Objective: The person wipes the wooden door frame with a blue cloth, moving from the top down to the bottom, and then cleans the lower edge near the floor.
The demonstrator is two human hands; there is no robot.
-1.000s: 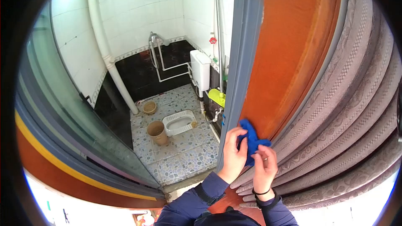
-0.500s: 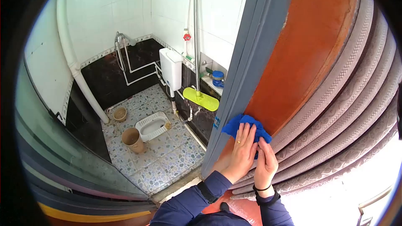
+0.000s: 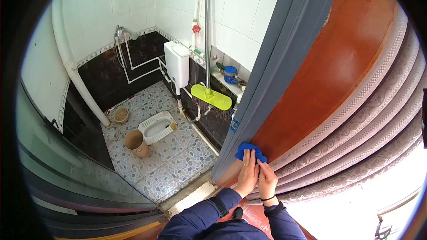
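"Where does the wood stop?"

"The brown panel [image 3: 320,71] stops at the grey door frame [image 3: 284,75] on the left. On the right, the folds of the curtain [image 3: 351,126] run along its edge. Between those two sides, the panel gets narrow near the bottom and wide near the top."

"So where is there room to move?"

"Up. A long stretch of panel goes up above the hands. Low down it is tight, with the frame on one side and the curtain close on the other. Past the frame is the doorway, and through it you see the tiled floor [image 3: 178,173] and a green mop head [image 3: 211,98]."

"Where is the blue cloth [image 3: 243,148]?"

"Low on the panel, by the frame. It sticks out past the fingertips of the left hand [image 3: 247,180], on the top and at both sides."

"What is that hand doing?"

"Its fingers are straight and close together, lying on top of the cloth. I can't tell if it pinches any."

"And the right hand [image 3: 267,181]?"

"It is right beside the left one. Its fingers are close together, with the tips at the cloth's lower right edge. I can't tell if they grip it."
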